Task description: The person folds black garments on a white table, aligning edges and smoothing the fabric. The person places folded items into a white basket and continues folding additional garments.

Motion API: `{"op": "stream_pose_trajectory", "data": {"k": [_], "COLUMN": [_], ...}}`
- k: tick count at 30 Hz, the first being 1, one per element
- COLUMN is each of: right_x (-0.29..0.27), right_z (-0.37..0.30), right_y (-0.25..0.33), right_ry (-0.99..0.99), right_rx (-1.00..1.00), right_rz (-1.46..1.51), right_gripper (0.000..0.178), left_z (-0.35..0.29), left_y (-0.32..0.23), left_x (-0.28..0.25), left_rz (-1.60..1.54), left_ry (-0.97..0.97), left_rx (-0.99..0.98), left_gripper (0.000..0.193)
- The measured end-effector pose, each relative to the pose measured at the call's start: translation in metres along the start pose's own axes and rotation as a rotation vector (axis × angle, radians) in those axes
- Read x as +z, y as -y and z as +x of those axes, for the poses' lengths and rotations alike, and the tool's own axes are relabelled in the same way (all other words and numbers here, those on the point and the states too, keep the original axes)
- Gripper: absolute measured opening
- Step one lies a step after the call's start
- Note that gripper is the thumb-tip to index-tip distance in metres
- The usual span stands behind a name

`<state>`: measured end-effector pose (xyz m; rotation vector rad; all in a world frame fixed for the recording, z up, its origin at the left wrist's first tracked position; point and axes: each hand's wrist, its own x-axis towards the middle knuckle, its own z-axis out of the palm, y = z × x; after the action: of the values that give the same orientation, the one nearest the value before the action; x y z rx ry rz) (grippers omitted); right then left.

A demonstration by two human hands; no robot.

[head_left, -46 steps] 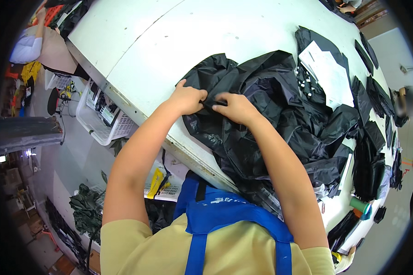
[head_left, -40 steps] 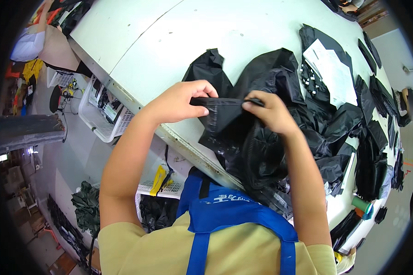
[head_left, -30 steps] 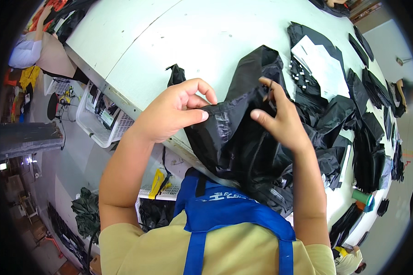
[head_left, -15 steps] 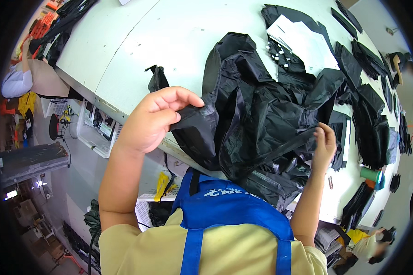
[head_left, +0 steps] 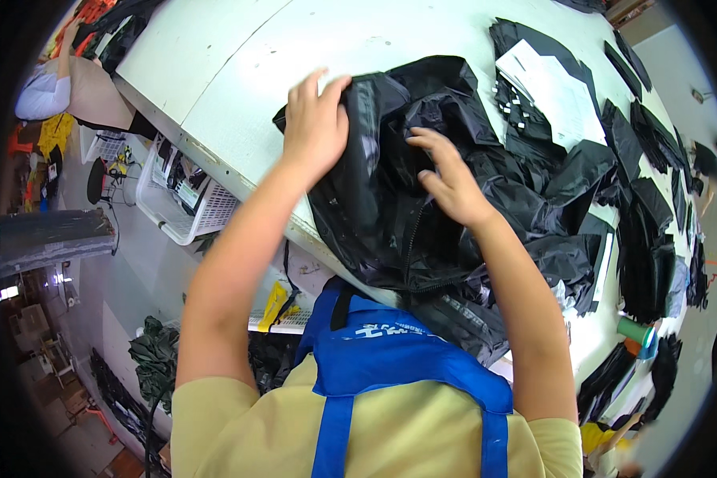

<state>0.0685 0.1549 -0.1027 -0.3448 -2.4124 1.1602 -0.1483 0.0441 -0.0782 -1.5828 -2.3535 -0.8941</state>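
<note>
A black, thin-fabric jacket (head_left: pixel 374 207) with a zipper lies crumpled on the near edge of the white table, part of it hanging over toward my blue apron (head_left: pixel 390 342). My left hand (head_left: pixel 315 123) rests at its upper left edge, fingers stretched and apart over the cloth. Above the jacket's middle is my right hand (head_left: pixel 454 187), its thumb and fingers spread, close to the folds. Whether its fingertips touch the fabric I cannot tell. More rumpled black cloth (head_left: pixel 550 199) spreads to the right.
White papers (head_left: pixel 558 99) lie on black pieces at the far right of the table (head_left: pixel 239 88). Stacks of black fabric (head_left: pixel 645 247) and a green spool (head_left: pixel 635 331) are further right. A white basket (head_left: pixel 185 231) stands below the left edge. Another person (head_left: pixel 76 92) works at the upper left.
My left hand has let go of the cloth edge it pinched and moved up and right. My right hand has moved left from the jacket's right side to its middle. The jacket's left part is spread differently.
</note>
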Motion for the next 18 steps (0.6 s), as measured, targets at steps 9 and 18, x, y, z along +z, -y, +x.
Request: {"op": "stream_pose_trajectory", "data": {"k": [9,18], "right_x": [-0.012,-0.122], "right_z": [-0.034,-0.116], "right_y": [0.004,0.061], "right_ry": [-0.209,-0.97], "right_rx": [0.52,0.579], "right_rz": [0.089,0.279], "right_gripper": [0.038,0.054], "left_z": [-0.046,0.144], "left_y": [0.036,-0.021], "left_x": [-0.025,0.052], "left_rz": [-0.165,-0.074], "left_ry": [0.327,0.478], "left_rx": [-0.319,0.211], "left_gripper": [0.045,0.062]}}
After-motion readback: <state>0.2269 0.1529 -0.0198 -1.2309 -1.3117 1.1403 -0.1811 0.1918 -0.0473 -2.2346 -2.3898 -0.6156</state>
